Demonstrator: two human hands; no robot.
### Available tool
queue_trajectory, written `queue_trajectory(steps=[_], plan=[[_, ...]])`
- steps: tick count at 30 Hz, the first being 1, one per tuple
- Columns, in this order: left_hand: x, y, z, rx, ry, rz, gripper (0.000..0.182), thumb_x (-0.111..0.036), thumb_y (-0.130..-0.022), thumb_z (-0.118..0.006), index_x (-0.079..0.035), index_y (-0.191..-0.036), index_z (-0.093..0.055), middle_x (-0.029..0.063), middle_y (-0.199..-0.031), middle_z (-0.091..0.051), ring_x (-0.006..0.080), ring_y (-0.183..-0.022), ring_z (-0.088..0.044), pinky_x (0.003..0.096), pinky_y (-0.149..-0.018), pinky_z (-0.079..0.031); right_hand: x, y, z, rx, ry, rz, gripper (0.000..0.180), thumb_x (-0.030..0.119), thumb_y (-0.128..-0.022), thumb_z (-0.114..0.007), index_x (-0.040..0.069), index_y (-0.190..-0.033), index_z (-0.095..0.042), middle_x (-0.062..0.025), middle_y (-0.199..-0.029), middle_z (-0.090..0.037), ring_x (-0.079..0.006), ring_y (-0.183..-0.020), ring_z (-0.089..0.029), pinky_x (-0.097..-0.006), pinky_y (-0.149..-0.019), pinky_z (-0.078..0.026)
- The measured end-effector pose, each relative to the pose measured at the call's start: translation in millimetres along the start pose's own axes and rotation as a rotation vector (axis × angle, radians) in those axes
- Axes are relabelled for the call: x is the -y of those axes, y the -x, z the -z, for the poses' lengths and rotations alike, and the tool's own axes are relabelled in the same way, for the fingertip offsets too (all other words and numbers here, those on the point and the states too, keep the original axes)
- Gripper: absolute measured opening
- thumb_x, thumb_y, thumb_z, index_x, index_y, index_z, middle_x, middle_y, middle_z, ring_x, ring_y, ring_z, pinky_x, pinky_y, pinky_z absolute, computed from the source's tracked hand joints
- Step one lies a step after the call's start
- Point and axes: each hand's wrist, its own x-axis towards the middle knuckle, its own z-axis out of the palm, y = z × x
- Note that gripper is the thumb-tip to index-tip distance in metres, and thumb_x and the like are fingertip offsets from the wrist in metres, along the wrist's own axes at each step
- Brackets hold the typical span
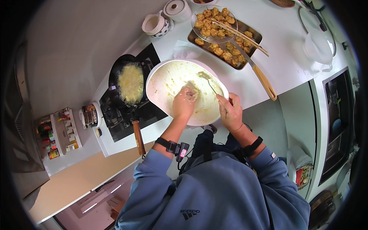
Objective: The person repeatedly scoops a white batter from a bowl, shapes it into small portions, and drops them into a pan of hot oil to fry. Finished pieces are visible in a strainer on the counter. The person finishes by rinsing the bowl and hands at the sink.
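A white plastic basin (169, 77) with a perforated side is before me, tilted, with streaks of pale batter and green bits on its inner wall. Inside it is my left hand (183, 103), its fingers curled and coated in batter; whether they enclose a lump of it is hidden. My right hand (231, 111) is at the basin's right rim and grips the thin handle of a metal spoon (204, 76). The spoon's bowl rests against the inner wall. Left of the basin, pale batter pieces (130, 83) fry in bubbling oil in a black wok (113, 75).
The wok's wooden handle (138, 138) juts toward me from the black cooktop (122, 129). Behind the basin, a mesh skimmer (250, 59) with golden fritters (214, 24) and wooden chopsticks (244, 36) lies across a metal tray (240, 67). Lidded jar (177, 11) and patterned pot (155, 26) stand by the wall.
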Motion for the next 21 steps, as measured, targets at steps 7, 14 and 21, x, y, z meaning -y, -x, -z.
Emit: queue_trajectory(steps=[7, 14, 21], plan=[[20.0, 0.7, 13.5, 0.159, 0.632, 0.352, 0.045, 0.007, -0.082, -0.059, 0.000, -0.127, -0.061, 0.0130, -0.113, -0.070, 0.0239, -0.097, -0.069, 0.0308, -0.080, -0.056, -1.0, -3.3, -0.8, 0.010, 0.004, -0.011, 0.037, 0.000, -0.073, -0.076, 0.012, -0.108, -0.072, -0.0120, -0.096, -0.052, -0.0242, -0.064, -0.059, -0.0350, -0.053, -0.052], [11.6, 4.4, 22.8, 0.056, -0.547, -0.133, 0.043, -0.013, -0.084, -0.067, -0.010, -0.127, -0.063, 0.0180, -0.124, -0.062, 0.0376, -0.117, -0.056, 0.0435, -0.098, -0.048, -1.8, -4.7, -1.6, 0.007, -0.001, -0.003, 0.036, 0.002, -0.074, -0.077, 0.013, -0.108, -0.072, -0.0112, -0.096, -0.052, -0.0232, -0.064, -0.058, -0.0343, -0.053, -0.052], [-3.5, -8.3, 15.5, -0.025, -0.745, -0.132, 0.051, -0.034, -0.087, -0.069, -0.013, -0.132, -0.059, 0.0190, -0.143, -0.049, 0.0391, -0.133, -0.044, 0.0481, -0.104, -0.042, -2.2, -4.7, -3.0, 0.013, -0.002, -0.027, 0.036, 0.002, -0.074, -0.077, 0.013, -0.108, -0.072, -0.0106, -0.095, -0.051, -0.0223, -0.064, -0.058, -0.0331, -0.053, -0.051]])
